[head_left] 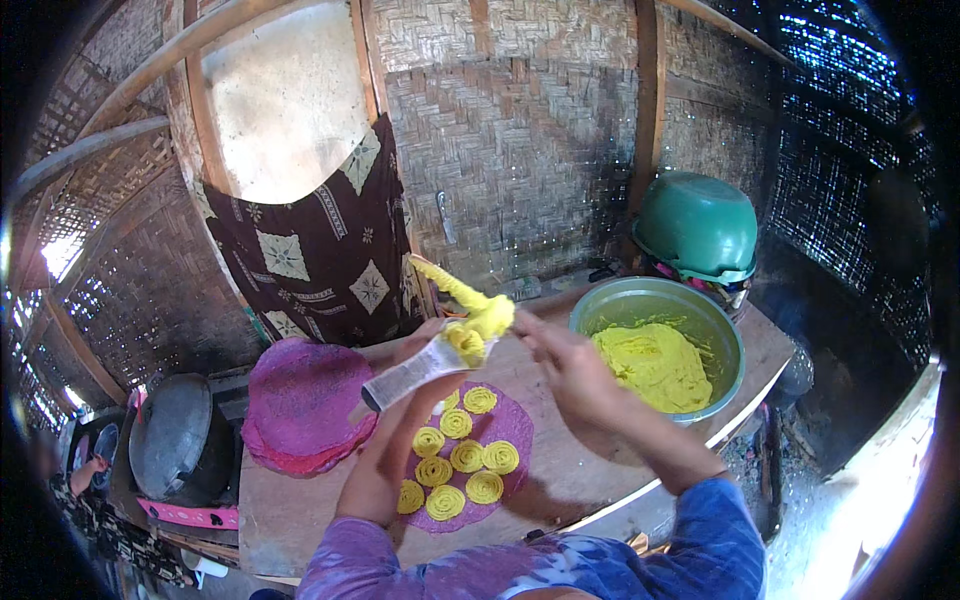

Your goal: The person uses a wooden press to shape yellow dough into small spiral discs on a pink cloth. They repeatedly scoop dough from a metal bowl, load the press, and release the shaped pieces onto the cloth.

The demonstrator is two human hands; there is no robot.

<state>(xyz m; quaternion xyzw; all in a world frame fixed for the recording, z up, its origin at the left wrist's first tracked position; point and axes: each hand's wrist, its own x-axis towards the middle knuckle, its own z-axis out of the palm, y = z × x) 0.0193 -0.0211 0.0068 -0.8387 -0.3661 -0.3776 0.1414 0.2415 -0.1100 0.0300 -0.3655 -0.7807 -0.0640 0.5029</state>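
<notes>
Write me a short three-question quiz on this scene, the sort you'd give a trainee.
1. Where do the yellow spirals lie?
a) On the dark patterned cloth
b) On a flat purple disc
c) On the green tub

2. True or false: the wide basin on the person's right is empty.

3. Which hand holds the grey tool?

Key:
1. b
2. False; it contains yellow dough.
3. The left hand.

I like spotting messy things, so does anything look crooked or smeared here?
The brown patterned cloth sags in the middle, so it looks crooked against the pale panel. Yellow dough is smeared up the inside of the open tub, above the main lump, which looks messy.
</notes>
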